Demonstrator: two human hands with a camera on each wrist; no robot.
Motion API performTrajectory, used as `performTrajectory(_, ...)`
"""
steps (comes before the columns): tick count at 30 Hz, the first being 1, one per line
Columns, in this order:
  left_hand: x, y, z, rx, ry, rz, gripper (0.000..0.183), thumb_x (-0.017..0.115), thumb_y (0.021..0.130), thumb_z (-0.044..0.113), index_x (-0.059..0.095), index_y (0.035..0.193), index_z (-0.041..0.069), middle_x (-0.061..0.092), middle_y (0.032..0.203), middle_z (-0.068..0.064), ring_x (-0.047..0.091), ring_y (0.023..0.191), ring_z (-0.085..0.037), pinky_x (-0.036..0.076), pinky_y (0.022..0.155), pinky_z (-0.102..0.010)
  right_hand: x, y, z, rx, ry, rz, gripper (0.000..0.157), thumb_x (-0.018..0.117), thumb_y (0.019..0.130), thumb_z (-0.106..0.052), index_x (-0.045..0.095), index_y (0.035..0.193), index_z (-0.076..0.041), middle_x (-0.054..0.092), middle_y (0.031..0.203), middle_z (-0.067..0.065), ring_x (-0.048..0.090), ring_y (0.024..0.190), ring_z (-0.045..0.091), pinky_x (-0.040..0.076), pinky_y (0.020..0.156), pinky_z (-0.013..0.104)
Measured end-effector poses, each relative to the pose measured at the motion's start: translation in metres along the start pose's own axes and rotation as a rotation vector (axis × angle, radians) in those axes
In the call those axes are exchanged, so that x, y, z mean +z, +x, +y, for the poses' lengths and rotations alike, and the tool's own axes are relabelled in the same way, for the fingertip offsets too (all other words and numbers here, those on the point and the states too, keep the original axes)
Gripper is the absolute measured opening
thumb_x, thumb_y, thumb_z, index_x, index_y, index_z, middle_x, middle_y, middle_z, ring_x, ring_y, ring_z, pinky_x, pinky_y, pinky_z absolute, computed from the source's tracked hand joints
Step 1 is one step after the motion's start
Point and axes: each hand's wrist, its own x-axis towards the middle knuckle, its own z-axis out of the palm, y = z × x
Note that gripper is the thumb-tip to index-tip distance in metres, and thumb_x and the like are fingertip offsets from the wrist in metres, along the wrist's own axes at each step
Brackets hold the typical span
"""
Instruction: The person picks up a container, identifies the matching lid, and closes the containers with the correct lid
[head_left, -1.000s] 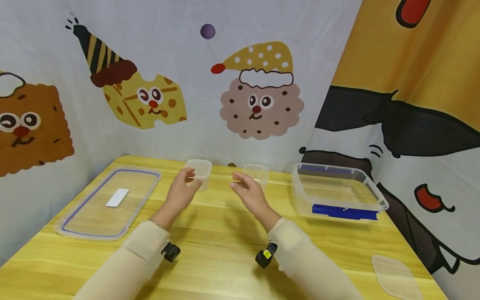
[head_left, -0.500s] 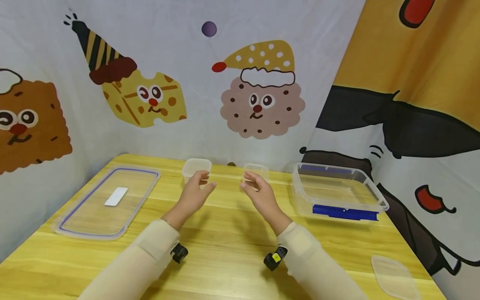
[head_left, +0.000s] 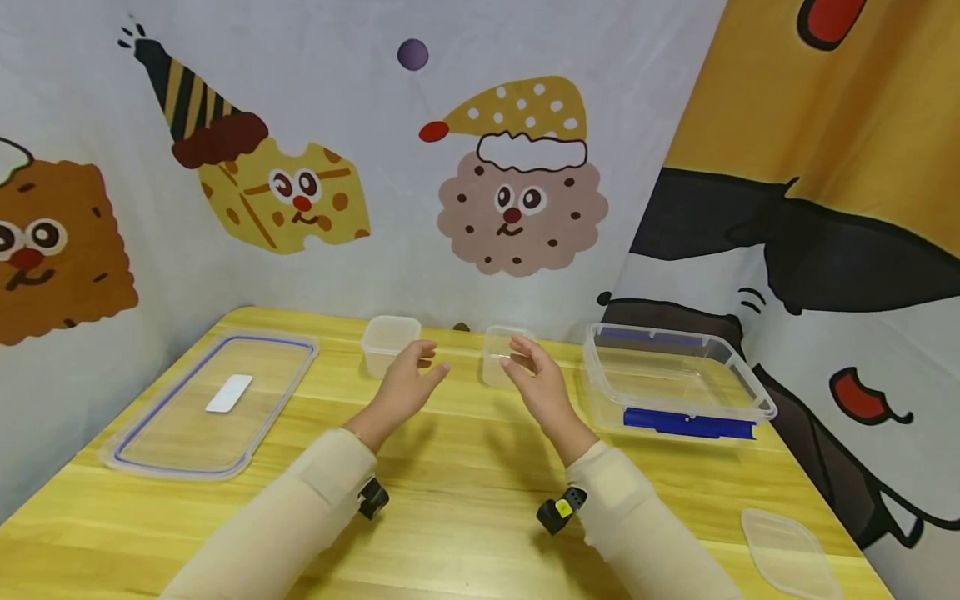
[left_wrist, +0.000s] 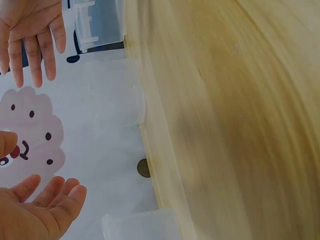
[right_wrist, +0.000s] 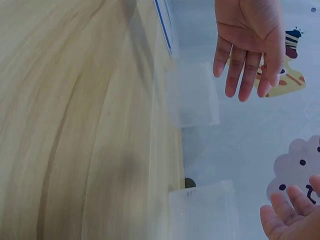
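Observation:
Two small clear plastic containers stand near the table's back edge. My left hand hovers in front and to the right of the left container, its fingers relaxed and holding nothing. In front of the right container, which it partly covers in the head view, my right hand is raised with loose fingers and nothing in them. The palms face each other with a gap between. In the left wrist view the right container shows below the fingers of the right hand.
A large clear box with a blue clasp stands at the right. Flat on the left lies a large lid with a blue seal, a white rectangle on it. A small lid lies at the front right. A printed cloth hangs behind the table.
My left hand has left the left container and moved right. My right hand has also shifted right. Both containers stay where they were.

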Motion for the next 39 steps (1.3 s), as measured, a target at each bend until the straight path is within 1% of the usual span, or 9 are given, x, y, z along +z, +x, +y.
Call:
performTrajectory(4,0.006,0.006,-0.002,-0.001,-0.012,0.007,0.052,0.055,0.099,0.025,0.039,0.142,-0.001,0.045,0.14,-0.021,0.045,0.128,-0.036,0.043,0.102,-0.05,-0.004,0.003,0.004,0.01,-0.008,0.028,0.049,0.061,0.095,-0.018,0.047,0.141,-0.004,0.05,0.14,0.019,0.05,0.126,0.033,0.042,0.103,0.051)
performTrajectory(5,0.007,0.008,-0.003,-0.004,-0.021,0.009,0.052,0.055,0.099,0.024,0.039,0.142,-0.001,0.046,0.14,-0.021,0.045,0.128,-0.036,0.044,0.101,-0.05,-0.005,0.005,0.009,0.012,-0.005,0.036,0.05,0.062,0.095,-0.019,0.048,0.141,-0.006,0.05,0.14,0.018,0.05,0.126,0.032,0.042,0.103,0.05)
performTrajectory(6,0.008,0.009,-0.004,-0.006,-0.03,0.012,0.052,0.056,0.099,0.024,0.04,0.141,-0.002,0.046,0.139,-0.022,0.045,0.127,-0.036,0.044,0.101,-0.049,-0.006,0.005,0.01,0.015,-0.007,0.041,0.05,0.062,0.095,-0.019,0.048,0.14,-0.006,0.05,0.14,0.018,0.05,0.126,0.032,0.043,0.102,0.05)
performTrajectory(13,0.017,0.018,-0.008,-0.07,-0.107,0.022,0.049,0.056,0.099,0.024,0.042,0.139,-0.001,0.048,0.137,-0.023,0.048,0.124,-0.037,0.045,0.099,-0.048,-0.012,0.011,0.015,0.03,-0.015,0.075,0.049,0.062,0.094,-0.015,0.048,0.14,-0.003,0.05,0.139,0.02,0.05,0.125,0.034,0.043,0.102,0.05)
performTrajectory(16,0.02,0.022,-0.008,-0.1,-0.124,0.017,0.049,0.055,0.099,0.025,0.043,0.139,0.0,0.048,0.136,-0.023,0.049,0.123,-0.037,0.046,0.098,-0.049,-0.015,0.015,0.018,0.055,-0.01,0.098,0.048,0.061,0.094,-0.014,0.047,0.139,-0.001,0.05,0.139,0.021,0.049,0.125,0.035,0.042,0.103,0.049)
performTrajectory(21,0.023,0.028,-0.008,-0.131,-0.13,0.01,0.05,0.055,0.099,0.028,0.043,0.14,0.002,0.049,0.137,-0.02,0.048,0.124,-0.036,0.046,0.098,-0.049,-0.02,0.02,0.023,0.119,-0.009,0.121,0.049,0.059,0.095,-0.016,0.046,0.14,-0.001,0.047,0.141,0.02,0.047,0.127,0.034,0.042,0.103,0.048)
performTrajectory(27,0.027,0.036,-0.006,-0.135,-0.099,0.028,0.049,0.055,0.098,0.027,0.045,0.137,-0.001,0.051,0.134,-0.021,0.051,0.122,-0.036,0.046,0.098,-0.048,-0.024,0.026,0.028,0.182,-0.014,0.136,0.05,0.059,0.096,-0.02,0.046,0.141,-0.004,0.046,0.143,0.016,0.046,0.127,0.032,0.041,0.104,0.047)
performTrajectory(32,0.03,0.041,-0.006,-0.15,-0.075,0.041,0.05,0.056,0.098,0.028,0.046,0.136,-0.001,0.052,0.133,-0.022,0.052,0.121,-0.036,0.045,0.099,-0.048,-0.027,0.032,0.033,0.224,-0.021,0.154,0.052,0.058,0.096,-0.021,0.043,0.142,-0.002,0.044,0.144,0.018,0.044,0.129,0.035,0.04,0.105,0.047)
performTrajectory(39,0.034,0.047,-0.007,-0.184,-0.094,0.04,0.05,0.056,0.098,0.03,0.046,0.136,-0.001,0.052,0.132,-0.022,0.051,0.12,-0.036,0.045,0.099,-0.047,-0.03,0.04,0.04,0.288,-0.017,0.15,0.052,0.056,0.097,-0.024,0.042,0.143,-0.003,0.041,0.146,0.019,0.039,0.134,0.036,0.037,0.108,0.049)
